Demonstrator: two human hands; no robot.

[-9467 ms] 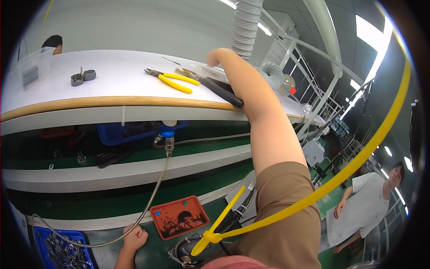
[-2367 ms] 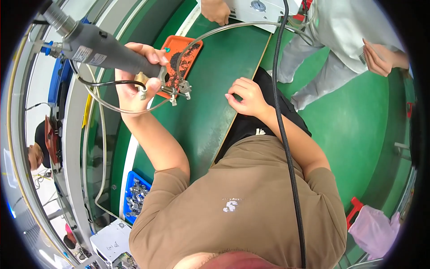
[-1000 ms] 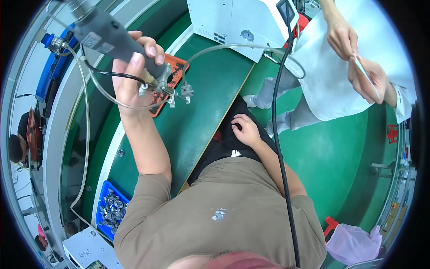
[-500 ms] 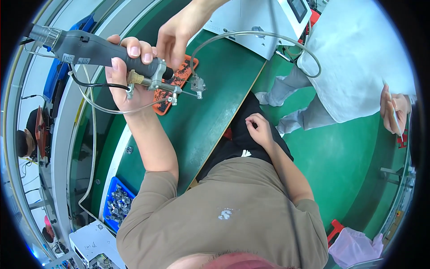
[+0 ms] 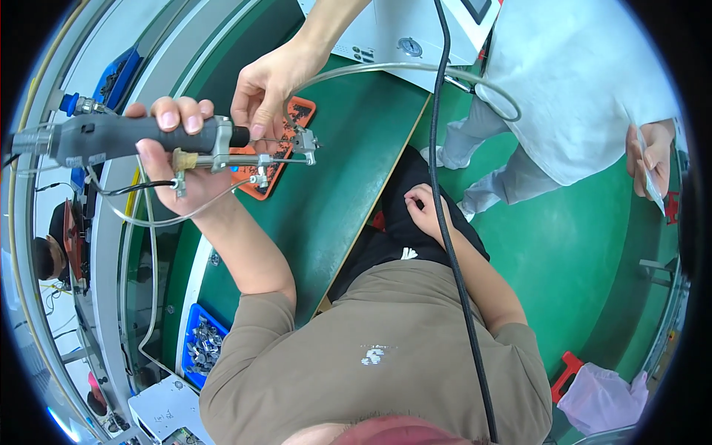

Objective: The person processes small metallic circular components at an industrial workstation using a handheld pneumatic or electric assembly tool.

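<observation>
My left hand (image 5: 196, 178) is wrapped round a grey powered screwdriver (image 5: 111, 137), held level above the green bench. A metal bracket (image 5: 221, 144) with rods, thin hoses and a small metal block (image 5: 304, 142) is fixed at its front end. Another person's hand (image 5: 274, 78) reaches in from the top, its fingers at the screwdriver's black nose and thin bit. Below the tool lies an orange tray (image 5: 261, 194) of small dark pieces, partly hidden. On my lap rests my right hand (image 5: 426, 211), its fingers curled in, with nothing visible in them.
A blue bin (image 5: 190, 337) of metal parts stands on the bench (image 5: 319, 215) near my left elbow. A white machine (image 5: 404, 44) sits at the far end. A black cable (image 5: 452, 245) hangs in front of me. Someone in pale clothes (image 5: 564, 111) stands at the right.
The screwdriver has shifted left and slightly down with my left hand, and now lies more level. The other person's hand has followed it left. My right hand stays on my lap.
</observation>
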